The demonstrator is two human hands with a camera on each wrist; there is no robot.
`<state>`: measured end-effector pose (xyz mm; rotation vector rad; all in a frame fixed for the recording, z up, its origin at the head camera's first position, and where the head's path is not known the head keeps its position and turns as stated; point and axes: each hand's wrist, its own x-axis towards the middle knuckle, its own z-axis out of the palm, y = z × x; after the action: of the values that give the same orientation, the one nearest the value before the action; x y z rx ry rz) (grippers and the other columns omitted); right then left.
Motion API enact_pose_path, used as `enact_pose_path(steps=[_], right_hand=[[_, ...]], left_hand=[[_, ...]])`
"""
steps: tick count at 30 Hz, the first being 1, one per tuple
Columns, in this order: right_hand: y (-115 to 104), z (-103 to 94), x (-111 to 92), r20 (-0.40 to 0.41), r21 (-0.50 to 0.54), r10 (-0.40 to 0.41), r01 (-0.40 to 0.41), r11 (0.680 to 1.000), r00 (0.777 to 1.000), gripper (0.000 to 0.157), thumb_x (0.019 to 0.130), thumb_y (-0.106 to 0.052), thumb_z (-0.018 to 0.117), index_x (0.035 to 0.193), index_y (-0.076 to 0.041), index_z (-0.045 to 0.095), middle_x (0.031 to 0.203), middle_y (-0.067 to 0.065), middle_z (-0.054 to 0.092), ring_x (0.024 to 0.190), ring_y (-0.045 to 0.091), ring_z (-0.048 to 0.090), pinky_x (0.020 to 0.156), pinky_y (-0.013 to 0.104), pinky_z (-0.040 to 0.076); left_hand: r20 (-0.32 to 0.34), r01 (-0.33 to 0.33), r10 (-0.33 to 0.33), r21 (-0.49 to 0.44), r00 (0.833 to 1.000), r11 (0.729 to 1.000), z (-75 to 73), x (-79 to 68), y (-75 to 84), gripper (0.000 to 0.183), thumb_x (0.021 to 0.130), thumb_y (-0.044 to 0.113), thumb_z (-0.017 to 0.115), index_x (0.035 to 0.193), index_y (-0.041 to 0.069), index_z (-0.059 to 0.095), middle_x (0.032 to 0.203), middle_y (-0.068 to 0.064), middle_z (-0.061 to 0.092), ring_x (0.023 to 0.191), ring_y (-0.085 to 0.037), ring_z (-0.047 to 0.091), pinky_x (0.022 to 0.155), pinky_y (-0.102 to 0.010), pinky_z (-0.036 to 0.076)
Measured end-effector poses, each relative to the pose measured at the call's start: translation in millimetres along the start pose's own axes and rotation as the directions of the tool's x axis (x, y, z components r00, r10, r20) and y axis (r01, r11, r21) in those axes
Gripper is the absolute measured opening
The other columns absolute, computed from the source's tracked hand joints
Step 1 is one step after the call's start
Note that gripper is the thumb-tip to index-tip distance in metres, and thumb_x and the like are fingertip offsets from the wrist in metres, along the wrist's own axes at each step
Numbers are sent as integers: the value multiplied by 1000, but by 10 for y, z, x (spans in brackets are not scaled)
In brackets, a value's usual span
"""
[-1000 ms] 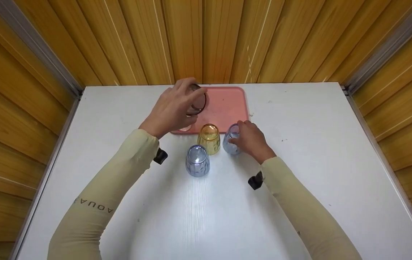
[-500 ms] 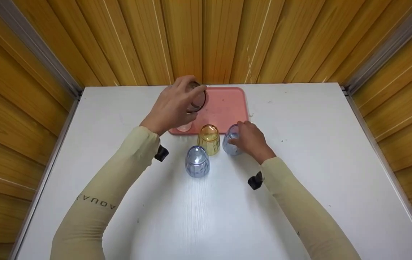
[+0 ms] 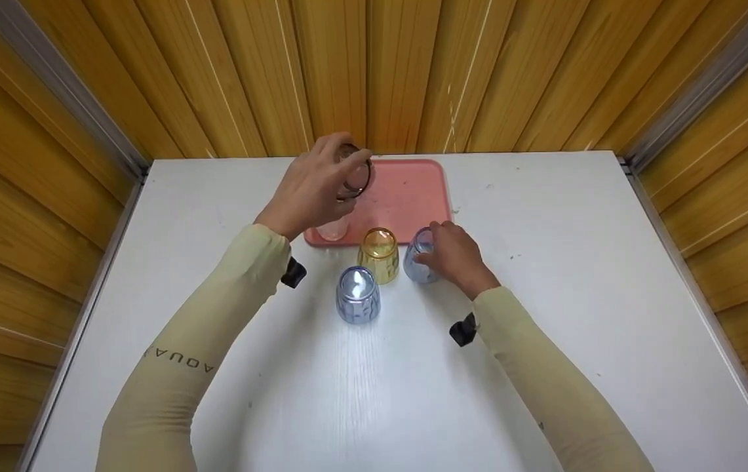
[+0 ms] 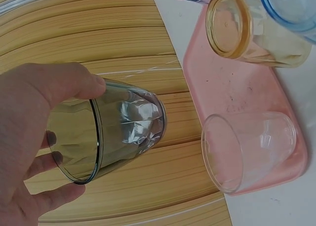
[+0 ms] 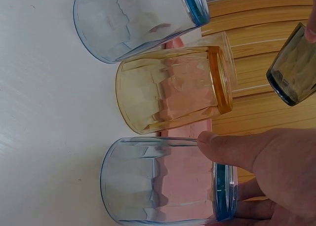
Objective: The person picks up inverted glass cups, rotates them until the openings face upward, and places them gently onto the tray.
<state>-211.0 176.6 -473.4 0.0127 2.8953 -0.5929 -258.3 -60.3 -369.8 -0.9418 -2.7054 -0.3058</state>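
Note:
My left hand [image 3: 311,187] grips a smoky grey glass [image 4: 131,120] near its rim, with the base pointing down, above the left part of the pink tray [image 3: 406,196]. A clear glass [image 4: 261,147] stands rim up at the tray's near left corner, partly hidden by that hand in the head view. My right hand [image 3: 457,255] holds an upside-down light blue glass [image 5: 163,181] on the table at the tray's near edge, thumb on its side. Beside it stand an upside-down yellow glass [image 3: 379,255] and, nearer, an upside-down blue glass [image 3: 358,295].
The white table [image 3: 544,328] carries the tray against the back edge. Wood-patterned panels [image 3: 400,72] rise behind it and at both sides, with grey metal posts in the corners.
My left hand, with the grey glass, has shifted slightly away and left, so more of the clear glass shows. The right hand stays on its blue glass.

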Motion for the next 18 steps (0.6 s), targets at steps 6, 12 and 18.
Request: enact_pose_path(steps=[6, 12, 18], right_hand=[[-14, -12, -4, -2, 11, 3, -3, 1000, 1000, 67, 75, -29, 74, 128, -2, 45, 117, 14, 53, 108, 27, 52, 93, 42, 47], [-9, -5, -7, -1, 16, 3, -3, 1000, 1000, 66, 76, -29, 73, 129, -3, 44, 117, 13, 52, 108, 27, 52, 93, 41, 47], [-11, 8, -11, -9, 1, -3, 3, 1000, 1000, 64, 76, -29, 73, 127, -2, 46, 116, 14, 53, 107, 27, 53, 93, 42, 47]], left_hand=[[-12, -6, 6, -2, 1000, 1000, 13, 44, -28, 71, 71, 26, 76, 132, 37, 42, 134, -2, 38, 126, -20, 35, 98, -42, 43], [-1, 2, -2, -7, 1000, 1000, 26, 69, -50, 68, 72, 26, 74, 131, 37, 43, 135, -2, 37, 127, -21, 34, 96, -43, 43], [19, 27, -27, -4, 999, 1000, 40, 86, -80, 67, 73, 27, 74, 132, 37, 42, 139, -1, 34, 129, -21, 32, 98, -45, 42]])
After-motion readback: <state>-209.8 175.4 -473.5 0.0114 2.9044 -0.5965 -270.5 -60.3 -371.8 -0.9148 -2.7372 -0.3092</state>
